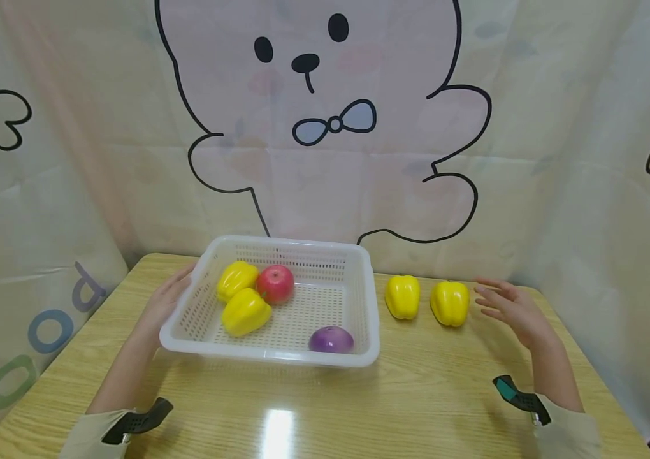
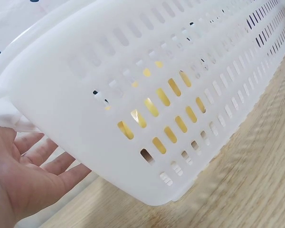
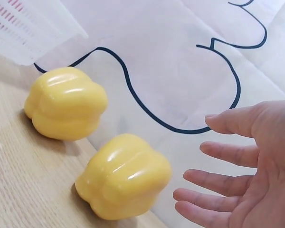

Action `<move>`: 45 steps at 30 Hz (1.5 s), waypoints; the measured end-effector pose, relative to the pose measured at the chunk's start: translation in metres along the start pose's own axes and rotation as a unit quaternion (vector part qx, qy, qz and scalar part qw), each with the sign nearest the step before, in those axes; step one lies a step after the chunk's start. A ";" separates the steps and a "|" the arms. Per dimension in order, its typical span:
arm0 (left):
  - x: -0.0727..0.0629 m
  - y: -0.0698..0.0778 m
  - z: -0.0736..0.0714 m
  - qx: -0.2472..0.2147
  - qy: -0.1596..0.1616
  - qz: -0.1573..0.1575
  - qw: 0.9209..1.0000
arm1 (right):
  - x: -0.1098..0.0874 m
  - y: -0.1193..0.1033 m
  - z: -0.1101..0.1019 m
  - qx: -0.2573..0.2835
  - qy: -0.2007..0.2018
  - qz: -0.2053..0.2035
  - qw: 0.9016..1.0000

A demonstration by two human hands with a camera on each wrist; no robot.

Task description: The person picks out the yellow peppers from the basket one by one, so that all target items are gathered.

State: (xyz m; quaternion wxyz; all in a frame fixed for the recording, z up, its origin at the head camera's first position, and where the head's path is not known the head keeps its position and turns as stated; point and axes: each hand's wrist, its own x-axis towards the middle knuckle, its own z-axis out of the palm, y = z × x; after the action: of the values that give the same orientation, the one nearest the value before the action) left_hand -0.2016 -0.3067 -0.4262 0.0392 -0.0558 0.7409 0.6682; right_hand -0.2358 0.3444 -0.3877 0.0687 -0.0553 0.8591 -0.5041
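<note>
A white plastic basket (image 1: 325, 360) with slotted walls stands on the table. My left hand (image 1: 166, 299) lies along its left side, fingers extended; in the left wrist view the hand (image 2: 42, 175) is by the basket's end wall (image 2: 85, 137). Inside are two yellow bell peppers (image 1: 246, 312), a red apple (image 1: 276, 284) and a purple onion-like piece (image 1: 331, 340). Right of the basket, two more yellow bell peppers stand, a nearer-to-basket pepper (image 1: 402, 297) and an outer pepper (image 1: 450, 303). My right hand (image 1: 511, 311) hovers just right of the outer pepper (image 3: 126, 178), fingers spread, apart from it.
The wooden table (image 1: 417, 395) reaches back to a cloth backdrop (image 1: 313, 191) printed with a bear. Cloth sides rise at left and right. Both wrists carry black straps, a left strap (image 1: 136, 422) and a right strap (image 1: 522, 400).
</note>
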 end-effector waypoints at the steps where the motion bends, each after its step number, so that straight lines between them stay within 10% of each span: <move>1: 0.000 0.000 0.000 -0.003 -0.001 0.000 1.000 | -0.001 -0.002 0.000 -0.001 0.000 0.000 1.000; 45: -0.002 0.001 0.000 -0.010 -0.003 0.016 1.000 | -0.025 -0.070 0.037 -0.021 0.044 -0.074 0.996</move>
State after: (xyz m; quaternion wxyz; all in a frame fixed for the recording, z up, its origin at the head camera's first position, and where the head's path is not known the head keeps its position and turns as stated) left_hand -0.1993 -0.3070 -0.4253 0.0306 -0.0424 0.7350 0.6760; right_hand -0.2031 0.2829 -0.3425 -0.0083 -0.0979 0.8653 -0.4915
